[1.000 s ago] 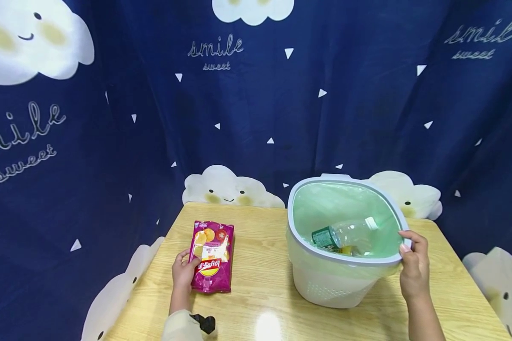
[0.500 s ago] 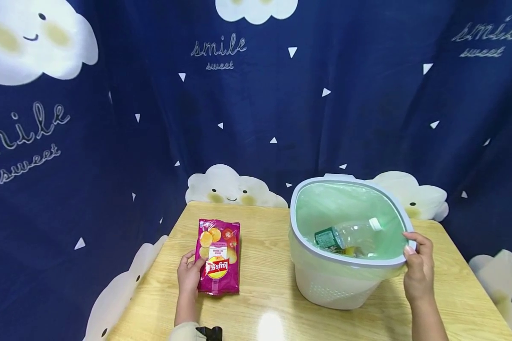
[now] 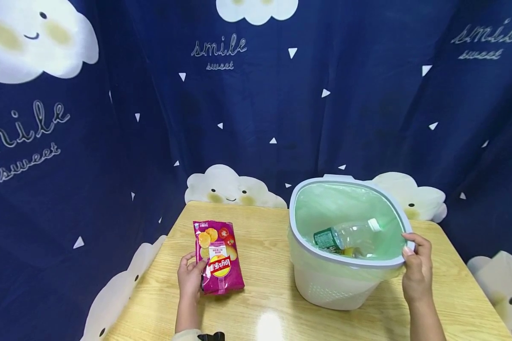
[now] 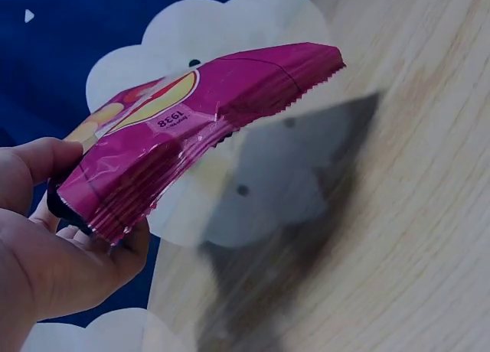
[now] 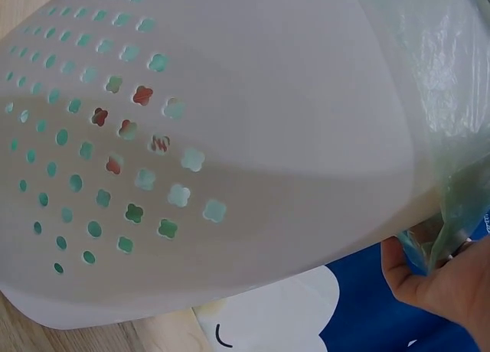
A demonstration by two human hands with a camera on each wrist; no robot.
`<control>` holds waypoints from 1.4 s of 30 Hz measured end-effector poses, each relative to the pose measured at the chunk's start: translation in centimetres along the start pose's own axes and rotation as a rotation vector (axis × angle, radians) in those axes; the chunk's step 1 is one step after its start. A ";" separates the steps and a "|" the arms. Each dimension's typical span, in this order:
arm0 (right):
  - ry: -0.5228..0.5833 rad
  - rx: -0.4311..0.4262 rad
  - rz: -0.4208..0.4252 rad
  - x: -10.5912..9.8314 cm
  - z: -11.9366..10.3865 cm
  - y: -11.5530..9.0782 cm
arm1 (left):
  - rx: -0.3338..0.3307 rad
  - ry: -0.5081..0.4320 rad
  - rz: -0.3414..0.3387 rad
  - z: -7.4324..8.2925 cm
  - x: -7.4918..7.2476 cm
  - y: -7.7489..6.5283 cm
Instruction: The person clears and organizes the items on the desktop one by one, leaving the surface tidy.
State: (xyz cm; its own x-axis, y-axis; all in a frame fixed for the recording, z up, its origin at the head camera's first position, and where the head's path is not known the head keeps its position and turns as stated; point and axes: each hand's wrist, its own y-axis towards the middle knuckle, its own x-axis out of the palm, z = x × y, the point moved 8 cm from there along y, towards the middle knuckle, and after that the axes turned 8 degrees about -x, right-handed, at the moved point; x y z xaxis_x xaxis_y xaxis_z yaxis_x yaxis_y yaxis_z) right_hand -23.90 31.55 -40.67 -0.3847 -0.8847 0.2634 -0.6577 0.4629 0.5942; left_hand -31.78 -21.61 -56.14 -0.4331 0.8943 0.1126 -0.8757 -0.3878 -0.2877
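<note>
My left hand (image 3: 189,278) pinches the left edge of a purple Lay's chip bag (image 3: 220,258), thumb on its printed front and fingers beneath. In the left wrist view the chip bag (image 4: 199,122) is held up over the table and casts a shadow on it. With my right hand (image 3: 417,270) I grip the right side of the rim of a white trash bin (image 3: 333,286), thumb outside. A light green liner (image 3: 345,199) covers its inside. In it lies a clear plastic bottle (image 3: 354,234) with a green label and white cap. The bin leans a little toward the right hand.
A light wood table (image 3: 264,237) bears the bin at its right half. Behind hangs a dark blue curtain (image 3: 256,109) with white clouds and triangles. A yellow item (image 3: 351,251) shows under the bottle. Flower-shaped holes (image 5: 115,138) pierce the bin's wall.
The chip bag has turned in my left hand, its top now leaning left and its bottom swung right. My right hand stays on the bin's rim.
</note>
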 end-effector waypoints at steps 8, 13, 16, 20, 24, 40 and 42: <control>-0.011 0.011 0.011 0.0 0.0 -0.1 | 0.015 -0.029 -0.037 0.7 0.9 -0.7; -0.008 -0.006 -0.005 0.1 -0.1 0.1 | 0.017 -0.051 -0.045 1.2 1.4 -1.3; 0.002 -0.016 -0.007 0.1 -0.1 0.1 | 0.022 -0.069 -0.051 1.4 1.8 -1.6; 0.013 -0.013 -0.004 0.1 0.2 -0.1 | 0.024 -0.092 -0.043 1.6 2.3 -1.8; 0.012 -0.016 -0.005 0.1 0.2 -0.1 | 0.031 -0.118 -0.040 2.0 3.0 -2.0; -0.028 0.009 0.007 0.0 -0.1 -0.2 | 0.037 -0.182 -0.099 3.3 6.6 -2.3; -0.033 0.007 0.003 0.0 -0.1 -0.1 | 0.043 -0.194 -0.115 3.6 7.2 -2.2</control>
State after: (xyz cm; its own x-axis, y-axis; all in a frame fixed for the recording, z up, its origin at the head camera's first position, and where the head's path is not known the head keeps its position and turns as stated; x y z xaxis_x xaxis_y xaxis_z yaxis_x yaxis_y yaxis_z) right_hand -23.76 31.45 -40.67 -0.4082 -0.8808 0.2400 -0.6609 0.4664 0.5879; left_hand -33.70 -15.10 -51.27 -0.3596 0.8751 0.3238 -0.9280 -0.2991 -0.2222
